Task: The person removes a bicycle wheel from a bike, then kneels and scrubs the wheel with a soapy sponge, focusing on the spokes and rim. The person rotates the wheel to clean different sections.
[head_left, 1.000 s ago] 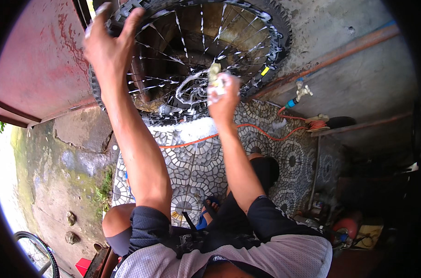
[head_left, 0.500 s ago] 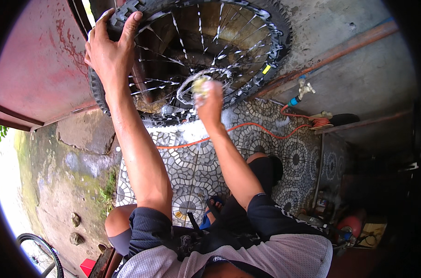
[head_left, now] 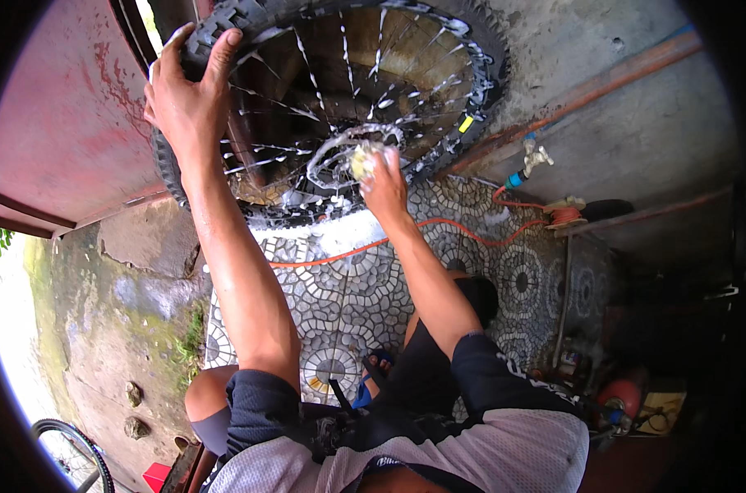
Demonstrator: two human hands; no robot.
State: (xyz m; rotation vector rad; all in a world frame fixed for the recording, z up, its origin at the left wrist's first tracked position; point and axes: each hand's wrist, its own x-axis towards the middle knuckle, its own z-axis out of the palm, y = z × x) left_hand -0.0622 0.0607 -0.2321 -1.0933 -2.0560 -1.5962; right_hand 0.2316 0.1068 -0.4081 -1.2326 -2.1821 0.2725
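A soapy bicycle wheel (head_left: 495,78) with a black knobby tyre stands before me, white foam clinging to its spokes and rim. My left hand (head_left: 188,103) is closed over the tyre at its upper left, thumb on one side and fingers on the other. In my right hand (head_left: 384,187) is a pale yellow sponge (head_left: 361,163) covered in suds. It is beside the brake disc (head_left: 315,171) near the hub; whether it touches the disc I cannot tell.
An orange hose (head_left: 447,223) crosses the patterned tile floor (head_left: 307,300) below the wheel, near spilled foam (head_left: 352,233). A wall tap (head_left: 537,156) is at the right. Red metal panel (head_left: 61,107) borders the left. Another bicycle wheel (head_left: 77,444) shows at lower left.
My right hand and the sponge have shifted slightly right and down across the disc area. My left hand keeps its hold on the tyre, and the whole view has moved a little.
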